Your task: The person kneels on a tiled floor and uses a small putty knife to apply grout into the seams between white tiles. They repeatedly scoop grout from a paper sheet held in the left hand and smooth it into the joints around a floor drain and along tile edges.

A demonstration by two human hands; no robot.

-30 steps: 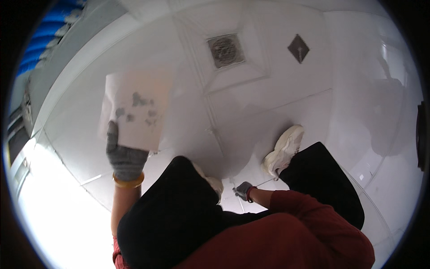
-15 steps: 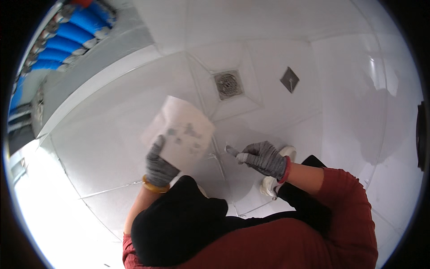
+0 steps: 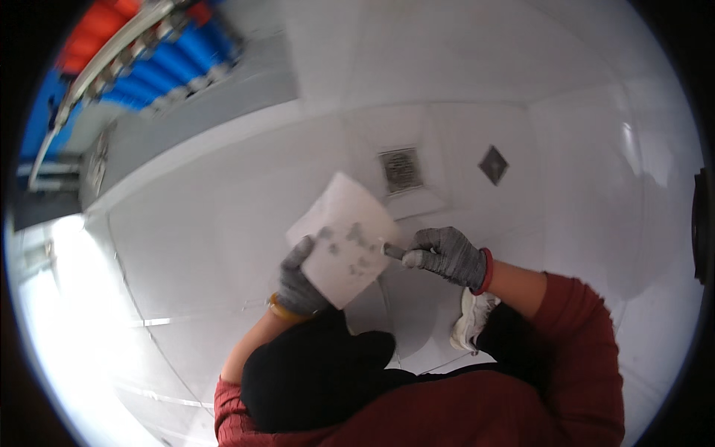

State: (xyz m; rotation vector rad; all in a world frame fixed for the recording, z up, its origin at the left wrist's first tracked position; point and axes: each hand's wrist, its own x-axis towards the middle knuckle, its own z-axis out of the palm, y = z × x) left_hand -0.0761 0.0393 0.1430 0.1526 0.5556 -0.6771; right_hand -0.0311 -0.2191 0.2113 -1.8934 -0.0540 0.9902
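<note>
My left hand, in a grey knit glove with a yellow cuff, is closed on the lower left edge of a thin white square sheet, its thumb over the face. Several grey smudges mark that face; paper or something stiffer, I cannot tell. In my right hand, gloved in grey with a red cuff, is a short narrow grey tool with a pale tip. The fingers pinch it and hide its other end, so its kind does not show. Its tip overlaps the sheet's right edge; whether they touch is unclear.
Beyond my hands, a square floor drain and a dark diamond-shaped inset lie in the pale tiled floor. At the upper left, blue pipes and red pipes join a metal manifold. My shoe stands below my right hand.
The sheet has moved right and closer to the tool, which now overlaps its edge. Both hands keep their grip. The view has shifted, showing more of the red pipes.
</note>
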